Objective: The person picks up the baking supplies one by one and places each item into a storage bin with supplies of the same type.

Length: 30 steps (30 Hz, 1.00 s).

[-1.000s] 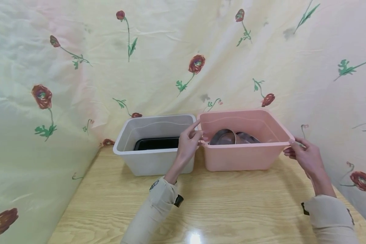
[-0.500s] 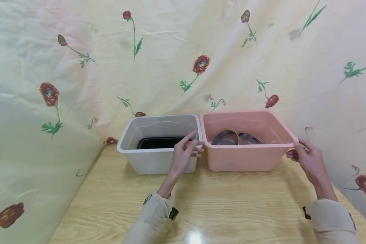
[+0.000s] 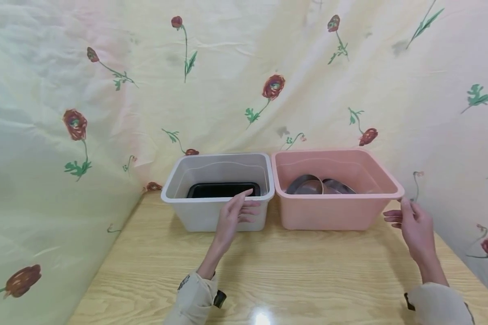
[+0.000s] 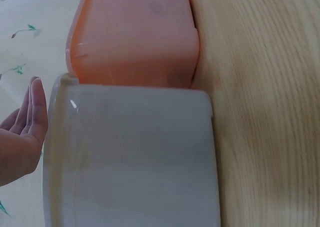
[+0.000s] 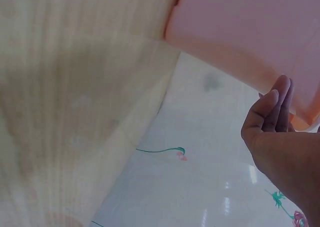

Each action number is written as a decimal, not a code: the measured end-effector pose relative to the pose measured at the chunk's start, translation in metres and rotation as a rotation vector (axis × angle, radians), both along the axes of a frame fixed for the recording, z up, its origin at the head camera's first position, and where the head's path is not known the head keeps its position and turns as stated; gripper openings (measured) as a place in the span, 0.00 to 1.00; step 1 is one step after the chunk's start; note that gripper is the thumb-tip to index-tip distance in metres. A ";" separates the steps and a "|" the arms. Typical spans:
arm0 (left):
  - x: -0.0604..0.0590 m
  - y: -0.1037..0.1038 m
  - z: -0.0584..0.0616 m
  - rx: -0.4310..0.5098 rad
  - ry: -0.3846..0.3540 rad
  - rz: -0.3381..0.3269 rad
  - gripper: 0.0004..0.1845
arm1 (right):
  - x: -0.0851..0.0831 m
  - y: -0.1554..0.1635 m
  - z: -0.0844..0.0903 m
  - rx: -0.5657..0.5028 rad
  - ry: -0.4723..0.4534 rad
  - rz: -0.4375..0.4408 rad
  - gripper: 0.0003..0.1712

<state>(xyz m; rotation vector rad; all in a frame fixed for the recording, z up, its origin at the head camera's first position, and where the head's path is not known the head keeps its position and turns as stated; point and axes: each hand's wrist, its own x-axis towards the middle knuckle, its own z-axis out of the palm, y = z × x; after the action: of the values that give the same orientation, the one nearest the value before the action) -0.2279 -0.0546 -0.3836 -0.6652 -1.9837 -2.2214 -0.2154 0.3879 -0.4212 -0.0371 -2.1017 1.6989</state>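
Two plastic bins stand side by side: a light grey bin (image 3: 201, 216) on the left, a pink bin (image 3: 329, 214) on the right. My left hand (image 3: 229, 221) hangs in front of the grey bin's front wall, fingers loosely extended and holding nothing. In the left wrist view the left hand (image 4: 22, 147) shows beside the grey bin's rim. My right hand (image 3: 416, 230) is just off the pink bin's front right corner, fingers relaxed. In the right wrist view the right hand's fingers (image 5: 280, 99) overlap the pink wall.
A black rectangular pan or tray (image 3: 211, 190) lies in the grey bin. Metal ring-shaped items (image 3: 298, 183) lie in the pink bin, their lower parts hidden. Both bins stand on a wooden table (image 3: 309, 271) against a flowered cloth backdrop (image 3: 219, 104).
My left hand has left the pink bin's left corner and moved left and toward me. My right hand has let go of the pink bin's right corner and dropped slightly.
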 end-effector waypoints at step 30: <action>0.038 -0.069 -0.027 -0.701 0.373 0.274 0.25 | 0.053 -0.107 -0.032 0.788 0.106 0.053 0.44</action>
<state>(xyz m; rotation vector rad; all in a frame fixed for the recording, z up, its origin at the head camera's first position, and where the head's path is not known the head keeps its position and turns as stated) -0.1903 -0.1238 -0.4104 -0.7334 -2.4316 -1.1228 -0.1627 0.2810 -0.4530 0.3362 -2.5432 0.7727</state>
